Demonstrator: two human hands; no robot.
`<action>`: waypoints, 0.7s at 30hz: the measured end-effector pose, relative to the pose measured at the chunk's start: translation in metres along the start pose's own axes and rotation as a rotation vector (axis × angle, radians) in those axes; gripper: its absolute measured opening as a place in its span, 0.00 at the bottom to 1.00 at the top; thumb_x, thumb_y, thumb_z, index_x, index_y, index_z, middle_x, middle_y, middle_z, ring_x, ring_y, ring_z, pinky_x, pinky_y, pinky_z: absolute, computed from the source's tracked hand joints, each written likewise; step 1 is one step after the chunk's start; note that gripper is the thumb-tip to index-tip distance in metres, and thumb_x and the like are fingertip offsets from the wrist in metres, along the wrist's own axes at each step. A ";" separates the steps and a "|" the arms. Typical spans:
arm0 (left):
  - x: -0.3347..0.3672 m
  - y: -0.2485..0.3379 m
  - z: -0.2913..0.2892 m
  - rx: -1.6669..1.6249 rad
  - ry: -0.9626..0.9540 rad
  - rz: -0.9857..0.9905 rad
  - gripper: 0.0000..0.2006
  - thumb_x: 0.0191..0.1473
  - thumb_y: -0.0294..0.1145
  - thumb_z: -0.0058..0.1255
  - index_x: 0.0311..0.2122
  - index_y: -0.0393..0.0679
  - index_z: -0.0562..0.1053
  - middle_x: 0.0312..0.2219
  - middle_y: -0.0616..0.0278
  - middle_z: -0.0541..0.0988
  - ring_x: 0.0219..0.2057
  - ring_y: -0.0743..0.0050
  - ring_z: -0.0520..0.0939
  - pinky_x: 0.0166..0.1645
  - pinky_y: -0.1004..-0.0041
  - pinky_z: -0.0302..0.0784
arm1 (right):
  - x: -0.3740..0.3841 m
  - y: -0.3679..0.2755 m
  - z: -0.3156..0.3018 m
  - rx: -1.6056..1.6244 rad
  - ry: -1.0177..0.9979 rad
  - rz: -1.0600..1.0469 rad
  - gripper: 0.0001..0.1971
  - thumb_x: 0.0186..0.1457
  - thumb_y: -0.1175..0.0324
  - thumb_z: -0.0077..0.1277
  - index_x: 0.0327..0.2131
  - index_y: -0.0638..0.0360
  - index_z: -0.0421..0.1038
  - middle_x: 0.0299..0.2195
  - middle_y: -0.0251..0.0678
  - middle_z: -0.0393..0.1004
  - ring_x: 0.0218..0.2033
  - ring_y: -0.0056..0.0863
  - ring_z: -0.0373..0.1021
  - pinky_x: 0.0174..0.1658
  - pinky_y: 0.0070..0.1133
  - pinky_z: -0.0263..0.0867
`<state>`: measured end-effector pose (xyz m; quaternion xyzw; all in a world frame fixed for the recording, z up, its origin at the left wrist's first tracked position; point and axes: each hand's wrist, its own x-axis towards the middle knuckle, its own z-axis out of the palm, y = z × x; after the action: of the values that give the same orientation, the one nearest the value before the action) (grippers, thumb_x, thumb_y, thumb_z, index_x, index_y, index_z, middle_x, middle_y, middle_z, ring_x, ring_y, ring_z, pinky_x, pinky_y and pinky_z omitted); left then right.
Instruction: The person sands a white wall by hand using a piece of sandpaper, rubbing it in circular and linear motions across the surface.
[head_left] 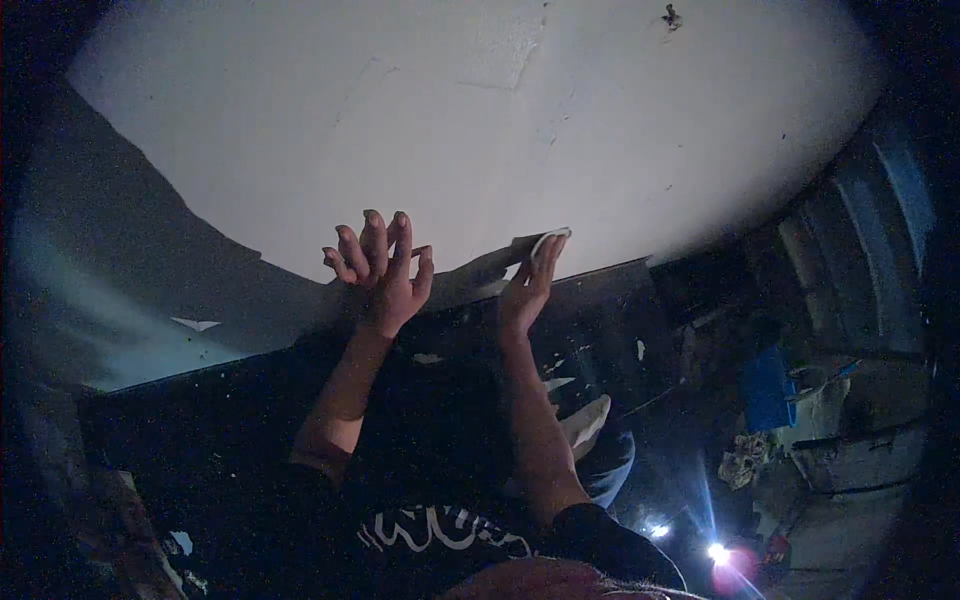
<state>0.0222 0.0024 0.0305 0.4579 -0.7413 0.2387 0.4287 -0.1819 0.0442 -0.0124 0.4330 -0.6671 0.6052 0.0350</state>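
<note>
My left hand point(385, 270) is raised with its fingers spread and holds nothing. Its fingertips reach up in front of the lower part of a large pale wall surface point(420, 120); I cannot tell whether they touch it. To the right, my right hand point(530, 285) presses a small folded sheet point(553, 236) with a pale, curled edge under its fingers. The sheet lies against or very close to the pale surface. That surface has faint scrapes, cracks and a small dark hole point(671, 17) near its top right.
A dark, paint-spotted ledge point(230, 400) runs below the pale surface. At the right are a blue bucket point(768, 388) and a crumpled pale heap point(745, 460). A bright lamp point(717, 552) shines at the lower right. A bare foot or shoe point(588, 422) shows beside my right forearm.
</note>
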 end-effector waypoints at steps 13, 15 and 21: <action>0.003 0.002 -0.002 -0.032 0.080 -0.032 0.34 0.56 0.51 0.51 0.66 0.53 0.60 0.69 0.52 0.47 0.70 0.41 0.33 0.67 0.41 0.20 | 0.005 0.001 -0.006 -0.079 -0.119 -0.332 0.24 0.59 0.79 0.42 0.61 0.64 0.62 0.65 0.51 0.55 0.68 0.49 0.49 0.67 0.37 0.50; 0.001 0.001 -0.001 -0.019 0.074 -0.033 0.34 0.56 0.51 0.51 0.66 0.53 0.60 0.69 0.52 0.47 0.70 0.41 0.33 0.67 0.41 0.20 | 0.021 0.022 -0.009 -0.033 0.088 -0.131 0.25 0.63 0.74 0.44 0.63 0.63 0.59 0.62 0.48 0.61 0.65 0.39 0.56 0.65 0.32 0.54; -0.005 -0.002 0.003 -0.001 -0.007 -0.030 0.39 0.57 0.51 0.51 0.69 0.51 0.52 0.69 0.43 0.41 0.69 0.31 0.30 0.63 0.30 0.23 | 0.038 0.079 -0.017 0.284 0.028 0.570 0.23 0.62 0.78 0.42 0.61 0.66 0.61 0.62 0.47 0.62 0.65 0.37 0.57 0.65 0.29 0.55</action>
<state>0.0234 0.0016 0.0250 0.4699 -0.7359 0.2303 0.4297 -0.2627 0.0293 -0.0474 0.2210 -0.6698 0.6836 -0.1876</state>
